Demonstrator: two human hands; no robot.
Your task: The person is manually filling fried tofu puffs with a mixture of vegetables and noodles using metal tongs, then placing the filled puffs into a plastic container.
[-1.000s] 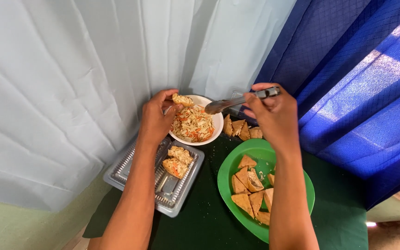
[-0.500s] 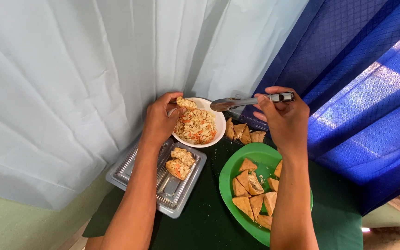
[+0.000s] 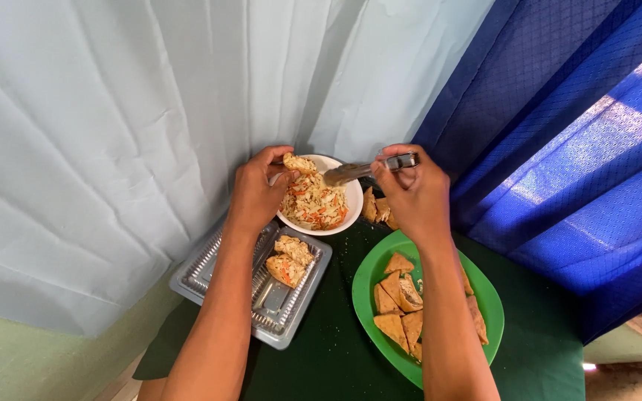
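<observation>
A fried pocket (image 3: 299, 162) is pinched in the left hand (image 3: 258, 189) directly above the white bowl of shredded filling (image 3: 319, 202), so spills are caught. Metal tongs (image 3: 365, 169) are gripped in the right hand (image 3: 410, 194), tips over the bowl. Filled pieces (image 3: 288, 260) lie in the near-left clear tray (image 3: 209, 271); empty triangles (image 3: 399, 301) wait on the green plate (image 3: 484, 297).

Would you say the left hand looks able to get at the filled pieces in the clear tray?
Probably yes: the left hand hovers just above the tray, nothing covers the pieces, though it holds a piece.

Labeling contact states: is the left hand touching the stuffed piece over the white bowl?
Touching. The head view shows the left hand pinching the stuffed piece between its fingertips, above the white bowl.
</observation>
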